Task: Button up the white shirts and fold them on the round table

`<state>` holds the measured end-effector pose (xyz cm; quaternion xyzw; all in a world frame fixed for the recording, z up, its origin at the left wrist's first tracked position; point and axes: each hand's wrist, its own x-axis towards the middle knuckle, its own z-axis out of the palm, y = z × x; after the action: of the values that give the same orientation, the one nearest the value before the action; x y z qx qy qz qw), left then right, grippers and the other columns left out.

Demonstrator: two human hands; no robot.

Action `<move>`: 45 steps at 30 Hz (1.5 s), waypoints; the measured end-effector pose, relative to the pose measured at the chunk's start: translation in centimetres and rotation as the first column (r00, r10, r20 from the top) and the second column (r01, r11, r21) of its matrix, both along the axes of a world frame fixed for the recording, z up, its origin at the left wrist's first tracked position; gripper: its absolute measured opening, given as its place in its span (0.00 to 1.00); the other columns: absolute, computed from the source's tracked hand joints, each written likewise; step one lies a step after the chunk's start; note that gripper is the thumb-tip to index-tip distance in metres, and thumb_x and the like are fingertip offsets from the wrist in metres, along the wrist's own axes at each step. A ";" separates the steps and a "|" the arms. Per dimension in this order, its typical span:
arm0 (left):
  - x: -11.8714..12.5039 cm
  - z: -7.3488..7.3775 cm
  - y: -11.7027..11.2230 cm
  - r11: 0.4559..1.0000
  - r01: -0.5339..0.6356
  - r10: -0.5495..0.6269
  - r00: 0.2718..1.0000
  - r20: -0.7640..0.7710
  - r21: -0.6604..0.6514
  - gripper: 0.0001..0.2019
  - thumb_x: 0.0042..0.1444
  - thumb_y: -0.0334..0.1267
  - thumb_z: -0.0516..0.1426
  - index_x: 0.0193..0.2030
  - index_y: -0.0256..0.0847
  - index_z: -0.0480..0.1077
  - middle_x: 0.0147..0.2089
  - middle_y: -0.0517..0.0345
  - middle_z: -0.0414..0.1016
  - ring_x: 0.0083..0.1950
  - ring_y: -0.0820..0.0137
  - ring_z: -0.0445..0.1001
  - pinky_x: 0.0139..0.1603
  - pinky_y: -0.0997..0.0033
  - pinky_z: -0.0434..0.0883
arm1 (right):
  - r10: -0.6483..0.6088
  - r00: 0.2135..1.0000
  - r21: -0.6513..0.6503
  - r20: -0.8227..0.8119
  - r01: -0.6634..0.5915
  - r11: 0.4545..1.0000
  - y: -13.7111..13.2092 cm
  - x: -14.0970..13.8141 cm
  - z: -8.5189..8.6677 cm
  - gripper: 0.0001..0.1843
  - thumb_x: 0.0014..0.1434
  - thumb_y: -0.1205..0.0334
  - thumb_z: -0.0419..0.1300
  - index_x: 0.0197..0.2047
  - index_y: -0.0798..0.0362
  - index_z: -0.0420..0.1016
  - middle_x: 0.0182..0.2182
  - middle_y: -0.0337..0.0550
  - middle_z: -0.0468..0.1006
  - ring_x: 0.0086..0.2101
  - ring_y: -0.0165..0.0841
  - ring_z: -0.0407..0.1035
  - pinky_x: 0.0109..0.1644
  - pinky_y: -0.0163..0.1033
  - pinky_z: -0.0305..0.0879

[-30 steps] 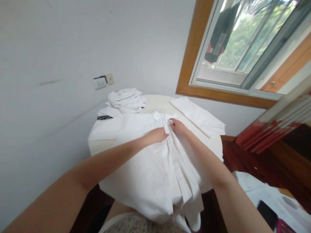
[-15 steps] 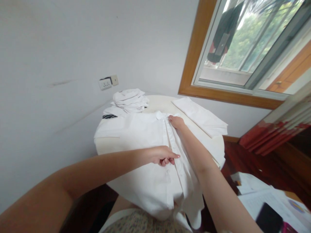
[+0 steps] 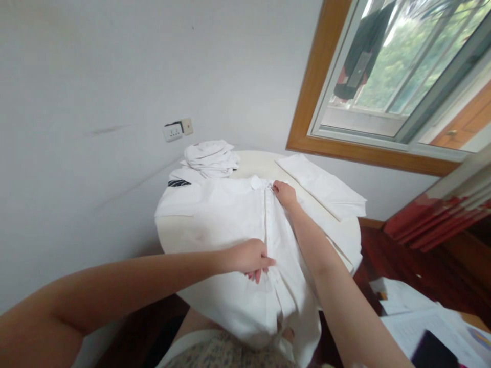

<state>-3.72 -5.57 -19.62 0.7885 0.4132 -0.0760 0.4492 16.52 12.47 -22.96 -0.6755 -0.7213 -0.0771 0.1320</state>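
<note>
A white button-front shirt [image 3: 226,204] lies spread over a round cream table [image 3: 253,162], its collar toward the wall and its hem hanging over the near edge. My right hand [image 3: 284,193] pinches the shirt's front just beside the collar. Lower down the button placket, my left hand [image 3: 256,259] is closed on the front edge, thumb on top and fingers curled under. Between my two hands the placket runs fairly straight. Below my left hand the front edges part and the cloth falls in loose folds.
A heap of white clothes [image 3: 210,159] sits at the table's back left. Folded white cloth [image 3: 322,186] lies at the right. Behind are a wall socket [image 3: 173,132] and a window [image 3: 383,71]. Papers [image 3: 429,327] and a dark phone [image 3: 433,352] are at lower right.
My left hand has moved down the placket toward the hem, and the placket above it lies straighter. My right hand stays by the collar. The view has shifted slightly.
</note>
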 end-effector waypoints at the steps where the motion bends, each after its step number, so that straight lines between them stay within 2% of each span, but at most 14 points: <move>1: 0.0 -0.1 0.0 0.993 0.038 -0.035 0.999 -0.027 0.116 0.23 0.59 0.51 0.51 0.21 0.37 0.68 0.19 0.56 0.71 0.18 0.73 0.65 0.23 0.73 0.61 | 0.002 1.000 -0.004 -0.004 -0.002 1.000 0.1 0.0 0.0 0.15 0.68 0.58 0.46 0.50 0.48 0.70 0.45 0.46 0.78 0.43 0.35 0.71 0.42 0.35 0.61; 3: -0.2 -0.1 0.0 0.897 0.135 -0.110 0.991 -0.082 0.420 0.18 0.58 0.50 0.55 0.26 0.38 0.71 0.25 0.53 0.74 0.26 0.67 0.72 0.30 0.70 0.66 | 0.006 1.000 -0.006 -0.010 -0.006 1.000 0.2 0.2 -0.2 0.15 0.68 0.58 0.46 0.50 0.48 0.70 0.45 0.46 0.78 0.43 0.35 0.71 0.42 0.35 0.61; 5: -0.5 0.0 0.1 0.710 0.227 -0.209 0.972 -0.108 0.666 0.13 0.56 0.48 0.58 0.36 0.39 0.73 0.36 0.49 0.77 0.38 0.61 0.75 0.39 0.65 0.69 | 0.014 1.000 -0.006 -0.014 -0.014 1.000 0.4 0.3 -0.3 0.15 0.68 0.58 0.46 0.50 0.48 0.70 0.45 0.46 0.78 0.43 0.35 0.71 0.42 0.36 0.61; 7: -1.0 0.1 0.3 0.551 0.308 -0.363 0.925 -0.109 0.776 0.14 0.56 0.43 0.58 0.48 0.42 0.72 0.50 0.46 0.75 0.52 0.57 0.72 0.51 0.61 0.67 | 0.022 1.000 -0.001 -0.019 -0.022 1.000 0.5 0.3 -0.5 0.15 0.68 0.58 0.46 0.51 0.49 0.70 0.44 0.46 0.78 0.43 0.35 0.71 0.42 0.36 0.61; 9: -1.5 0.0 0.5 0.461 0.400 -0.541 0.834 -0.107 0.792 0.19 0.57 0.34 0.56 0.56 0.46 0.69 0.62 0.49 0.67 0.63 0.58 0.64 0.61 0.59 0.61 | 0.027 0.999 0.002 -0.024 -0.027 1.000 0.6 0.4 -0.6 0.15 0.68 0.58 0.47 0.50 0.49 0.70 0.44 0.46 0.78 0.42 0.35 0.71 0.42 0.36 0.61; 12: -2.1 -0.3 1.0 0.457 0.524 -0.687 0.721 -0.089 0.719 0.29 0.54 0.25 0.53 0.63 0.49 0.63 0.68 0.55 0.59 0.69 0.64 0.56 0.68 0.63 0.55 | 0.026 0.999 0.006 -0.028 -0.026 1.000 0.7 0.4 -0.7 0.14 0.67 0.57 0.47 0.50 0.48 0.70 0.44 0.46 0.78 0.42 0.35 0.71 0.41 0.35 0.60; 19: -1.9 0.3 2.6 0.544 0.516 -0.725 0.686 0.061 0.661 0.25 0.63 0.28 0.47 0.61 0.59 0.65 0.64 0.61 0.66 0.66 0.68 0.63 0.66 0.67 0.61 | 0.028 0.999 0.022 -0.026 -0.027 0.999 0.8 0.6 -1.0 0.14 0.67 0.57 0.47 0.49 0.48 0.70 0.43 0.44 0.79 0.41 0.35 0.72 0.39 0.35 0.59; 22: -1.8 0.2 3.4 0.510 0.513 -0.751 0.657 0.067 0.690 0.26 0.63 0.27 0.48 0.60 0.62 0.66 0.62 0.61 0.69 0.65 0.69 0.65 0.65 0.68 0.63 | 0.030 0.999 0.027 -0.025 -0.030 0.999 0.7 0.6 -1.0 0.14 0.67 0.57 0.47 0.49 0.48 0.70 0.42 0.44 0.79 0.40 0.35 0.72 0.39 0.35 0.59; 24: -1.6 -0.2 3.8 0.390 0.505 -0.791 0.612 -0.001 0.770 0.25 0.63 0.26 0.47 0.61 0.58 0.65 0.60 0.55 0.71 0.63 0.68 0.66 0.64 0.67 0.64 | 0.023 0.999 0.015 -0.025 -0.022 1.000 0.7 0.5 -0.8 0.14 0.67 0.56 0.47 0.49 0.48 0.70 0.42 0.44 0.79 0.40 0.35 0.72 0.39 0.34 0.59; 28: -0.6 -0.9 3.6 0.034 0.426 -0.840 0.502 -0.205 0.904 0.22 0.64 0.26 0.45 0.62 0.43 0.65 0.57 0.45 0.72 0.59 0.65 0.71 0.61 0.66 0.68 | 0.003 1.000 -0.014 -0.027 -0.004 1.000 0.6 0.4 -0.6 0.15 0.68 0.55 0.46 0.50 0.48 0.70 0.43 0.43 0.79 0.41 0.34 0.71 0.40 0.34 0.60; 31: 0.5 -0.9 2.8 -0.095 0.355 -0.850 0.457 -0.261 0.930 0.19 0.64 0.27 0.47 0.59 0.41 0.68 0.55 0.46 0.74 0.57 0.66 0.72 0.60 0.68 0.68 | 0.013 0.999 0.001 -0.032 -0.013 1.000 0.7 0.4 -0.7 0.15 0.68 0.55 0.47 0.50 0.48 0.70 0.43 0.43 0.79 0.41 0.35 0.71 0.40 0.34 0.60; 34: 1.3 -0.9 1.5 -0.115 0.327 -0.867 0.427 -0.255 0.938 0.17 0.64 0.29 0.48 0.55 0.41 0.72 0.53 0.49 0.75 0.57 0.66 0.71 0.61 0.68 0.67 | 0.019 0.999 0.006 -0.037 -0.018 1.000 0.7 0.5 -0.9 0.15 0.68 0.55 0.46 0.50 0.48 0.70 0.42 0.43 0.79 0.40 0.35 0.71 0.40 0.35 0.59; 36: 1.5 -0.9 0.5 -0.083 0.342 -0.885 0.407 -0.227 0.936 0.16 0.65 0.33 0.48 0.53 0.41 0.73 0.56 0.51 0.74 0.60 0.65 0.69 0.64 0.66 0.63 | 0.017 0.999 -0.005 -0.038 -0.018 1.000 0.8 0.6 -0.9 0.15 0.68 0.55 0.46 0.50 0.48 0.70 0.42 0.44 0.79 0.41 0.35 0.71 0.40 0.35 0.59; 45: 0.8 -1.3 -3.5 0.297 0.493 -0.863 0.504 0.009 0.818 0.17 0.61 0.41 0.54 0.57 0.51 0.69 0.64 0.61 0.67 0.69 0.66 0.57 0.71 0.59 0.52 | 0.054 0.998 0.019 -0.027 -0.054 0.998 0.7 0.5 -0.5 0.15 0.67 0.56 0.48 0.48 0.49 0.72 0.43 0.45 0.78 0.44 0.36 0.69 0.44 0.35 0.58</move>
<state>-2.88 -9.09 -20.94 0.9858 -0.1028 0.0919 0.0954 17.01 13.15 -23.48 -0.6555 -0.7368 -0.0706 0.1500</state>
